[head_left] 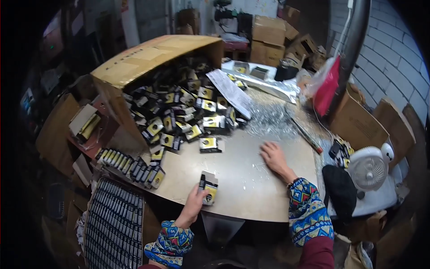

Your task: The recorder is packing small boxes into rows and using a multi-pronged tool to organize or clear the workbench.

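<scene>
Black and yellow, a small paperboard carton (211, 190) sits over the near edge of the tabletop (244, 188), pinched between the thumb and fingers of the left hand (193, 204). The grip is low on its left side, probably to leave the printed face and upper end unobstructed; that end, with a raised greyish flap, points to about 12 o'clock, and the long axis runs nearly 12 to 6. Counting from this carton, the right hand (274, 158) lies at 2 o'clock, spread and holding nothing, palm down, perhaps for support. A single carton (209, 144) rests at 12. At 11, a big corrugated box (156, 51) lies on its side, presumably so the heaped cartons (206, 105) spill within reach. Standing cartons (134, 168) line up at 9 to 10, and a packed tray (143, 210) sits at 8, seemingly ordered for compactness. Crumpled clear plastic film (273, 119) lies at 1.
</scene>
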`<state>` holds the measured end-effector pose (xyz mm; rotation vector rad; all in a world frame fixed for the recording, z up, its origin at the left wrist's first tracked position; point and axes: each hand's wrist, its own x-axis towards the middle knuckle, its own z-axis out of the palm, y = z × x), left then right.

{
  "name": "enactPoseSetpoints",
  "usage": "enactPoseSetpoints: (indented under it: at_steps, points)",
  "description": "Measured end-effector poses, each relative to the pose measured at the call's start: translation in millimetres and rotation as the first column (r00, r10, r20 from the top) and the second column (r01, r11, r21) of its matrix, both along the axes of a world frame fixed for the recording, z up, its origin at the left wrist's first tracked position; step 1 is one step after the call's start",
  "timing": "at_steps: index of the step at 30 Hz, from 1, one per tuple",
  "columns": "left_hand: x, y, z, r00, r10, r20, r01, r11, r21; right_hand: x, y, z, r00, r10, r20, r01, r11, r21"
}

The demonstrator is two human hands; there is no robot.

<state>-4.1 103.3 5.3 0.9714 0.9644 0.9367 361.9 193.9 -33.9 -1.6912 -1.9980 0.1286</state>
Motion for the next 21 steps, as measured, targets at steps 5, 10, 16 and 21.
enactPoseSetpoints:
  at_steps: [5, 10, 16, 21]
  points:
    - [-5, -3, 23, 0.992, 0.074, 0.099, -0.068, 0.996, -0.056, -39, -34, 11, 0.994, 0.103, 0.033, -0.097, 0.983, -0.157]
    - [-18, -7, 3, 0.983, 0.060, 0.174, -0.037, 0.990, -0.135, -73, -49, 27, 0.977, 0.210, 0.039, -0.201, 0.966, -0.163]
    - [-25, -35, 17, 0.975, 0.102, 0.196, -0.075, 0.987, -0.140, -108, -25, 14, 0.981, 0.174, 0.083, -0.155, 0.969, -0.193]
    - [-76, -75, -2, 0.951, 0.255, 0.174, -0.222, 0.957, -0.189, -94, -47, 12, 0.960, 0.188, -0.207, -0.213, 0.971, -0.105]
